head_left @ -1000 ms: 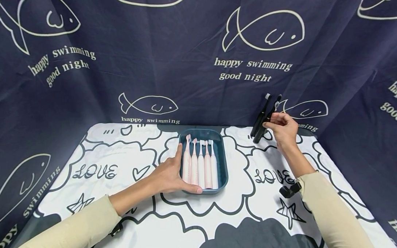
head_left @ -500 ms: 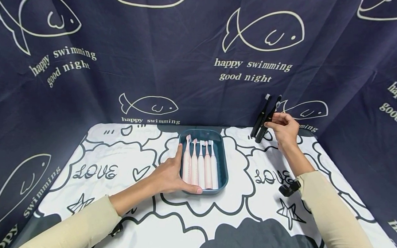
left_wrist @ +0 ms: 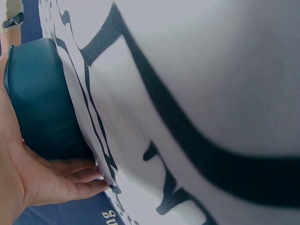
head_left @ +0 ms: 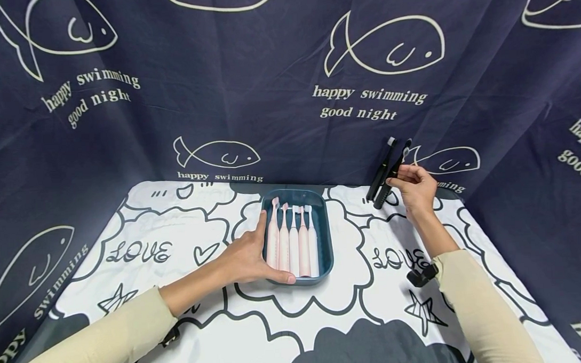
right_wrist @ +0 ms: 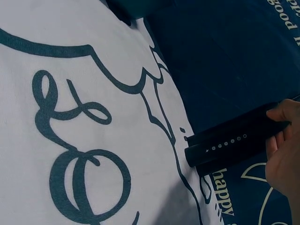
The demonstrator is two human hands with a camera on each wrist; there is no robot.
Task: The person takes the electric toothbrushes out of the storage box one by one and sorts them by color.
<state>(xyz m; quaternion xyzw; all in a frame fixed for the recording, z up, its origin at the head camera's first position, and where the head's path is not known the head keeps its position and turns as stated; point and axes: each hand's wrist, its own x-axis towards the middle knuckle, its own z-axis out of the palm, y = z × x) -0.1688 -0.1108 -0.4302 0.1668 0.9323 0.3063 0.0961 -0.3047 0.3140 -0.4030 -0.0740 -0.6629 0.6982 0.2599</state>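
Nearest, the left hand [head_left: 247,258] lay w/ straight fingers along the left wall of the teal tray [head_left: 327,239], thumb stretched across its near rim, so the grip was open and bracing, not clasping; left wrist view showed the same, palm flat vs. the tray's outer wall [left_wrist: 40,98]. Inside the tray five pink toothbrushes [head_left: 293,243] lay side by side, heads pointing away. Tray sat mid-tabletop on the white cartoon-print cloth [head_left: 219,333]. A small black clip-like piece [head_left: 421,277] showed by the right sleeve; what it was, couldn't tell. Farther back, near the right rear corner, the right hand [head_left: 417,188] gripped two black electric toothbrushes [head_left: 385,174] by their upper bodies, fingers curled round them, bases tilted down and close over the cloth; whether they touched it wasn't clear. Right wrist view showed both black handles [right_wrist: 232,145] side by side, w/ a row of small indicator marks. Judged: rigid smooth plastic, light to moderate wt., a bit slippery, so the thick handle is the place to take hold; thin necks and bristle heads are the weak part. Heads were hard to pick out vs. the dark fish-print backdrop [head_left: 267,70], and fingertips behind the handles were hidden.
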